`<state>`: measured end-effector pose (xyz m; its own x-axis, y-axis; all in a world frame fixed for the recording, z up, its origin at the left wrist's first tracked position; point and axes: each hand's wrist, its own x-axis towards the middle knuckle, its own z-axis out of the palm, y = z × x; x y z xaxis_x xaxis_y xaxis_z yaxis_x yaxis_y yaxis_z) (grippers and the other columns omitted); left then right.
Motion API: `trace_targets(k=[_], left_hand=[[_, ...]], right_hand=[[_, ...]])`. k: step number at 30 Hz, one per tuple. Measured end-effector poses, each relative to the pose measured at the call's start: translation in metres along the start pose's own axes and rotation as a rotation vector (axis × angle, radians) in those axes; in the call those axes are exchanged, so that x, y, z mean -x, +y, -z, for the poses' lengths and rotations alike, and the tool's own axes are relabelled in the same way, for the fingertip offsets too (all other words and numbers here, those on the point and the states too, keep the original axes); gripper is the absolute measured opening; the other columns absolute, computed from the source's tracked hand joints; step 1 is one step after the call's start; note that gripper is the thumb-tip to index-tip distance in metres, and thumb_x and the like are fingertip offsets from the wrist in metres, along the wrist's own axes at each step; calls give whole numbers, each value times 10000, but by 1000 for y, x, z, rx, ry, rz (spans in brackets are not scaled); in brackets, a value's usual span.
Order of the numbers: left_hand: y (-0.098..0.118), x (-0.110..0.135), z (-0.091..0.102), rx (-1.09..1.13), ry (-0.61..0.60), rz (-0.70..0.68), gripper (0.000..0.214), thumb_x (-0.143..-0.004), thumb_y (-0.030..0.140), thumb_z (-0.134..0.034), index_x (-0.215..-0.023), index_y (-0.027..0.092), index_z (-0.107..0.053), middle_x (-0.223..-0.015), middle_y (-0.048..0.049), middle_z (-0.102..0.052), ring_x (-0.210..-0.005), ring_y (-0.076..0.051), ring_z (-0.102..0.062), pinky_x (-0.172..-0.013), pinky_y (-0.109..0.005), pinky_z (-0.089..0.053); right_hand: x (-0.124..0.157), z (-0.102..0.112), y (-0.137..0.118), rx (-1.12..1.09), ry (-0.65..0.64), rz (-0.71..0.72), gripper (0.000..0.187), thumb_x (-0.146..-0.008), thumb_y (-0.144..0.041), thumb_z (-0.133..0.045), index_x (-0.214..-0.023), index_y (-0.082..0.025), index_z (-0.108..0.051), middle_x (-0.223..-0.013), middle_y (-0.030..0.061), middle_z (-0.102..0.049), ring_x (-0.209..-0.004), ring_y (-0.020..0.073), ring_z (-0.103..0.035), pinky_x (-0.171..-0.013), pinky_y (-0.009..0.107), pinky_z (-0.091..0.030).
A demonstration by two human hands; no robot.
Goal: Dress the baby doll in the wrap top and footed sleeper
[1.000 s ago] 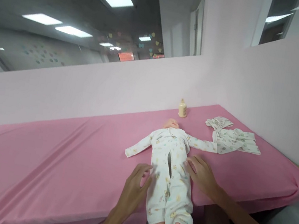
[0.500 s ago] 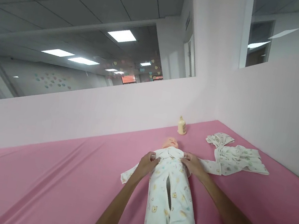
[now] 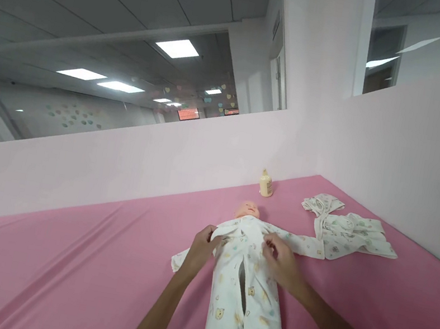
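A baby doll [image 3: 249, 209] lies on its back with its head at the far end, dressed in a white long-sleeved baby shirt [image 3: 253, 228] and bear-print split pants [image 3: 224, 296]. The pants have a long slit down the front. My left hand [image 3: 200, 249] is closed on the shirt's edge at the doll's left-of-picture side, lifting a fold. On the opposite side of the chest, my right hand [image 3: 284, 262] has its thumb and fingers pinched at the shirt's edge. Its fingertips are partly hidden. The doll's sleeves stretch out to both sides.
Pink sheeting covers the table [image 3: 99, 268]. A cream pump bottle [image 3: 266, 185] stands behind the doll's head by the wall. Printed baby clothes [image 3: 355, 233] lie to the right, with a smaller folded piece [image 3: 323, 204] behind them. White walls [image 3: 188, 153] border the table.
My left hand has moved slightly left, drawing the shirt's edge outward. The shirt front now lies more spread over the chest. My right hand has shifted slightly down.
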<state>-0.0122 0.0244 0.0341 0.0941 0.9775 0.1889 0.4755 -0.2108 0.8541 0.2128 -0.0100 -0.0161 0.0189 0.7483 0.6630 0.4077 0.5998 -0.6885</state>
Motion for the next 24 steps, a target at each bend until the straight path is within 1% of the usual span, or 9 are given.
trace_targets(k=[3, 5, 7, 9, 12, 15, 17, 21, 24], left_hand=[[-15, 34, -2, -340, 196, -375, 145, -858, 237, -487, -724, 194, -519, -665, 7, -507, -623, -143, -458, -574, -254, -371], [-28, 57, -5, -492, 234, -714, 157, -856, 155, -483, -716, 196, -539, -643, -3, -517, -629, -151, -449, -584, -266, -361], [-38, 74, -6, -552, 237, -939, 141, -853, 106, -500, -790, 201, -584, -668, -10, -558, -655, -155, -467, -610, -270, -376], [-38, 82, -7, -550, 200, -904, 157, -860, 107, -497, -897, 212, -607, -729, -15, -595, -703, -161, -510, -645, -271, -412], [-18, 79, -9, -481, 40, -492, 180, -880, 222, -496, -1029, 219, -595, -831, -23, -612, -762, -171, -558, -669, -278, -459], [10, 69, -14, -406, -107, -224, 188, -902, 337, -461, -918, 212, -601, -829, -23, -616, -752, -176, -560, -680, -290, -460], [20, 64, -21, -386, -99, -201, 258, -929, 359, -396, -844, 211, -590, -796, -23, -622, -727, -177, -557, -682, -299, -449], [15, 64, -33, -394, 3, -348, 293, -961, 331, -334, -916, 215, -600, -840, -33, -652, -752, -177, -586, -711, -308, -462], [-4, 73, -30, -451, -58, -518, 264, -960, 319, -375, -1025, 224, -612, -908, -44, -679, -820, -184, -618, -755, -313, -486]], right_hand=[[24, 2, -4, 185, -57, 296, 143, -896, -138, -404, -822, -200, -510, -748, 7, -569, -708, 150, -497, -678, 292, -394], [36, 6, -2, 267, -67, 408, 153, -892, -99, -412, -849, -199, -518, -782, 17, -590, -730, 153, -501, -692, 300, -399], [46, 10, 1, 292, -50, 443, 176, -888, -68, -412, -879, -201, -527, -801, 20, -600, -740, 152, -510, -703, 302, -411], [50, 13, 2, 286, -28, 426, 181, -888, -70, -423, -923, -207, -537, -818, 24, -600, -759, 156, -528, -715, 307, -426], [47, 11, 0, 303, -6, 300, 184, -878, -195, -534, -1062, -209, -536, -939, 58, -615, -870, 197, -567, -775, 342, -455], [37, 1, -8, 371, -61, 180, 216, -863, -279, -592, -1065, -213, -556, -990, 69, -613, -923, 222, -556, -818, 364, -450], [31, -8, -15, 377, -111, 180, 65, -901, -214, -521, -916, -213, -584, -885, 43, -603, -845, 193, -533, -779, 339, -432], [31, -15, -28, 372, -164, 330, 242, -899, -64, -413, -878, -200, -613, -831, 39, -585, -786, 169, -486, -725, 312, -394], [40, -8, -30, 394, -231, 446, 252, -880, -54, -435, -918, -206, -633, -845, 42, -593, -800, 175, -488, -729, 319, -394]])
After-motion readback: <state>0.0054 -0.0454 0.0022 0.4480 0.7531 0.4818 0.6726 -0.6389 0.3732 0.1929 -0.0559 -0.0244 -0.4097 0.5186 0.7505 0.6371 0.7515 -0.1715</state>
